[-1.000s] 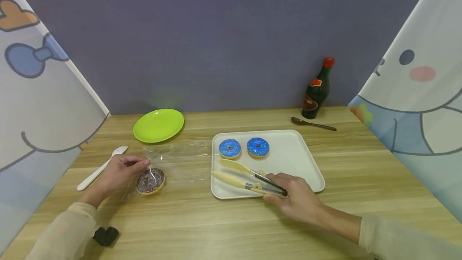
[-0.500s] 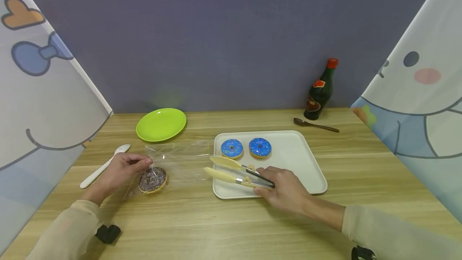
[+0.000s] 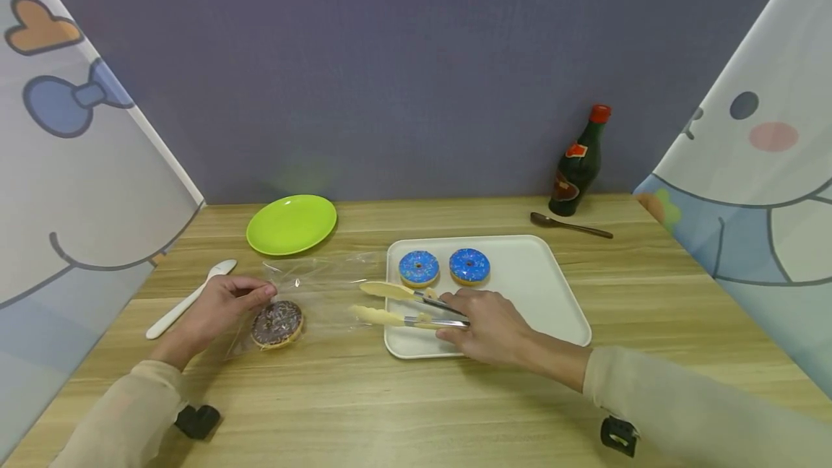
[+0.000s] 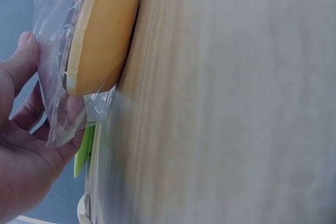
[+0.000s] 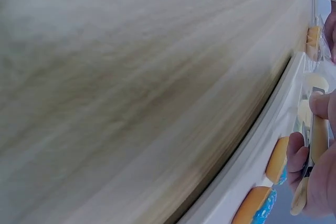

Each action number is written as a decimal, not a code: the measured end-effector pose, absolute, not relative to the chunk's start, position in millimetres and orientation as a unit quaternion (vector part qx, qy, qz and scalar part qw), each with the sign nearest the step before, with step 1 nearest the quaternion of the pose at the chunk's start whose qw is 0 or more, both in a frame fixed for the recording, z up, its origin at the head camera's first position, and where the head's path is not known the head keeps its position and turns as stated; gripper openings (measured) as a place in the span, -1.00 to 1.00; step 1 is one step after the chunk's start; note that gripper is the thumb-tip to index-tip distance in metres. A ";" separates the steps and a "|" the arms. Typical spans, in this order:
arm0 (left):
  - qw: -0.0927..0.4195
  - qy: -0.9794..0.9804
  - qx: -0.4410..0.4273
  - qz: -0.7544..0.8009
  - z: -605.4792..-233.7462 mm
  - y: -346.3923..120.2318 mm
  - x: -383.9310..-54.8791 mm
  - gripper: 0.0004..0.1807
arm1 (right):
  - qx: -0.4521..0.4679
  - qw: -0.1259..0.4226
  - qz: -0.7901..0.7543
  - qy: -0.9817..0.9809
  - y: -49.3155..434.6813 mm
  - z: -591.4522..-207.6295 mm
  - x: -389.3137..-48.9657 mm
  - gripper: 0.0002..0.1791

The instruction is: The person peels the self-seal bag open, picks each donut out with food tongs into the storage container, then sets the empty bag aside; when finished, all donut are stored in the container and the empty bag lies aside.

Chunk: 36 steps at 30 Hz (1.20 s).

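Note:
My left hand (image 3: 224, 307) pinches the edge of a clear plastic bag (image 3: 331, 287) that lies flat across the wood. Inside the bag's near end sits a chocolate doughnut with sprinkles (image 3: 277, 323); its tan side (image 4: 105, 35) shows through the film in the left wrist view. My right hand (image 3: 489, 325) grips the handles of tongs (image 3: 416, 305) with pale yellow tips, spread apart and pointing left. Those tips overlap the bag's right end and hold nothing. Two blue sprinkled doughnuts (image 3: 469, 266) rest on a white tray (image 3: 539, 295) just beyond the tongs.
A green plate (image 3: 291, 225) stands at the back left. Beside my left hand lies a white spatula-like utensil (image 3: 188, 302). A dark bottle with a red cap (image 3: 575, 165) and a brown spoon (image 3: 572, 225) are at the back right. A wall (image 3: 416, 78) closes off the rear.
My right hand has carried the tongs left and slightly away from me, from over the tray to the bag's right end. My left hand keeps its pinch on the bag.

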<state>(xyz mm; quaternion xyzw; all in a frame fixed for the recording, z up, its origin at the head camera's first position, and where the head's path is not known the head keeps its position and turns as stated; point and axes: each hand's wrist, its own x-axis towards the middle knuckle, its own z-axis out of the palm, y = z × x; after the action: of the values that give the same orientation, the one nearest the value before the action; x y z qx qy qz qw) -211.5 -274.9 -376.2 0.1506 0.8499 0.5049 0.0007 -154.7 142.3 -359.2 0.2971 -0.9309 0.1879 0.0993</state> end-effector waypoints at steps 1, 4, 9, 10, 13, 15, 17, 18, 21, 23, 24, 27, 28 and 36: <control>0.000 0.851 0.150 0.503 -375.9 -274.9 -211.3 -0.75 | 0.298 0.096 0.187 -0.931 140.3 -358.8 -155.6 -0.52; 0.000 0.852 0.149 0.501 -375.0 -275.0 -210.7 -0.75 | 0.306 0.090 0.192 -0.928 134.0 -357.4 -158.5 -0.50; 0.003 0.851 0.146 0.505 -374.5 -274.6 -210.0 -0.74 | 0.343 0.091 0.184 -0.917 123.3 -354.5 -167.4 -0.49; 0.004 0.851 0.146 0.505 -374.5 -274.4 -210.0 -0.74 | 0.350 0.088 0.182 -0.915 121.2 -353.6 -169.8 -0.49; 0.003 0.851 0.148 0.504 -374.4 -273.4 -210.0 -0.74 | 0.362 0.077 0.173 -0.913 115.7 -350.5 -177.3 -0.47; 0.001 0.851 0.151 0.503 -374.4 -273.0 -210.2 -0.74 | 0.364 0.072 0.165 -0.914 112.7 -348.1 -181.3 -0.43; -0.002 0.851 0.155 0.501 -374.3 -272.6 -210.5 -0.75 | 0.364 0.070 0.155 -0.916 109.7 -346.6 -184.5 -0.39; -0.003 0.851 0.157 0.501 -374.3 -272.5 -210.6 -0.75 | 0.365 0.069 0.152 -0.916 108.3 -346.2 -185.7 -0.38; -0.008 0.849 0.163 0.502 -374.1 -272.2 -211.3 -0.77 | 0.366 0.064 0.149 -0.916 104.5 -346.0 -187.9 -0.40; -0.009 0.848 0.165 0.503 -373.8 -272.0 -211.4 -0.76 | 0.367 0.058 0.148 -0.917 102.2 -347.0 -188.7 -0.43; -0.010 0.847 0.164 0.506 -373.7 -271.9 -211.3 -0.76 | 0.368 0.055 0.147 -0.917 101.2 -347.7 -189.1 -0.44; -0.013 0.848 0.162 0.505 -373.8 -271.1 -210.9 -0.75 | 0.373 0.051 0.143 -0.915 98.7 -349.5 -189.9 -0.47; -0.015 0.849 0.161 0.504 -374.0 -270.7 -210.8 -0.75 | 0.375 0.052 0.142 -0.915 97.9 -350.0 -190.0 -0.48; -0.051 0.861 0.167 0.477 -378.0 -269.7 -211.3 -0.82 | 0.395 0.048 0.144 -0.906 92.8 -350.7 -192.7 -0.46</control>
<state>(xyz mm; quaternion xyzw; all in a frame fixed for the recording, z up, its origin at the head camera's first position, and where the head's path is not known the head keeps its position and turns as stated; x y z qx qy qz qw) -211.3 -269.7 -378.0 0.1666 0.8612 0.4775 -0.0508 -192.7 92.8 -350.7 0.3950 -0.9061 0.1436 0.0483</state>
